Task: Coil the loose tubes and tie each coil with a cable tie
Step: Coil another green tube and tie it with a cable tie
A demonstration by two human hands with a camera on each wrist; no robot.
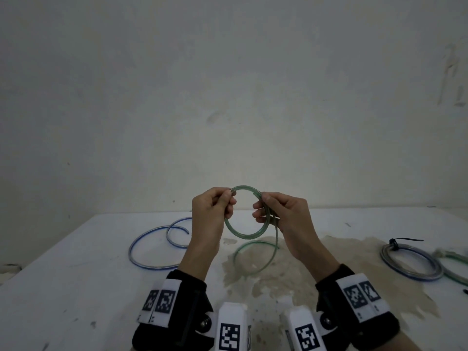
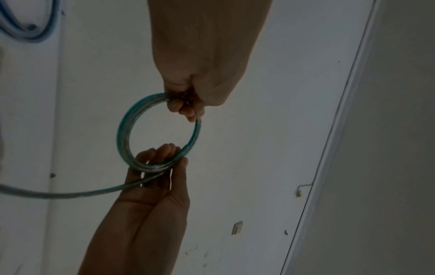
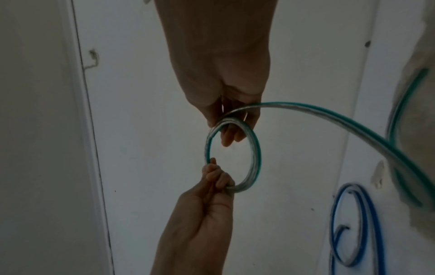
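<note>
Nearest the camera, black wrist straps (image 1: 177, 310) with white coded tags sit on both forearms. Beyond them the bench (image 1: 63, 287) is white, with a brownish stain (image 1: 291, 269) spread across its middle.

Both hands are raised above the bench and hold a green tube (image 1: 247, 235) wound into a small round coil of a few turns. The left hand (image 1: 211, 209) pinches the coil's left side between thumb and curled fingers. The right hand (image 1: 283, 214) grips the right side, thumb on top and fingers curled through the ring. From the right hand the tube's loose tail (image 1: 253, 249) drops and curves in a wide loop lying on the stain.

On the bench to the left lies a blue tube (image 1: 157, 239), uncoiled, in an open spiral. At the right edge rests a finished blue coil (image 1: 410, 262) bound with a black cable tie (image 1: 395, 243), and just beside it a green coil (image 1: 455, 269), partly cut off by the frame.

Behind the bench stands a plain pale wall (image 1: 228, 97).
</note>
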